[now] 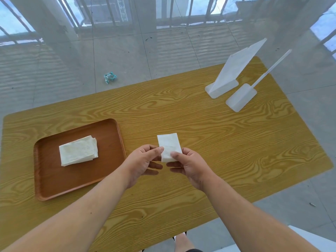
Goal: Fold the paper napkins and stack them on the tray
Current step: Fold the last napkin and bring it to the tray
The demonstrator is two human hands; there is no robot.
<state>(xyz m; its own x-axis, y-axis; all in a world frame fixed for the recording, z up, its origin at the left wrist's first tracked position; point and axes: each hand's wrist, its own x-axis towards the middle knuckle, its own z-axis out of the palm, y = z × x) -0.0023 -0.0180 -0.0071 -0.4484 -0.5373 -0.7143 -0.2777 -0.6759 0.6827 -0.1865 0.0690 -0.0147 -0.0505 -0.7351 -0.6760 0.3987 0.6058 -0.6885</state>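
Note:
A small folded white paper napkin (169,145) is held just above the wooden table, near its middle. My left hand (143,160) pinches its near left edge between thumb and fingers. My right hand (189,166) pinches its near right edge the same way. To the left, a brown tray (54,182) lies flat on the table. A stack of folded white napkins (78,150) rests in the tray's far half, its edges slightly uneven.
Two white plastic stands (234,70) sit at the table's far right, one with a tall panel (241,96), one with a thin rod. The yellow wood-grain table (236,151) ends close behind them. A crumpled teal wrapper (109,77) lies on the tiled floor beyond.

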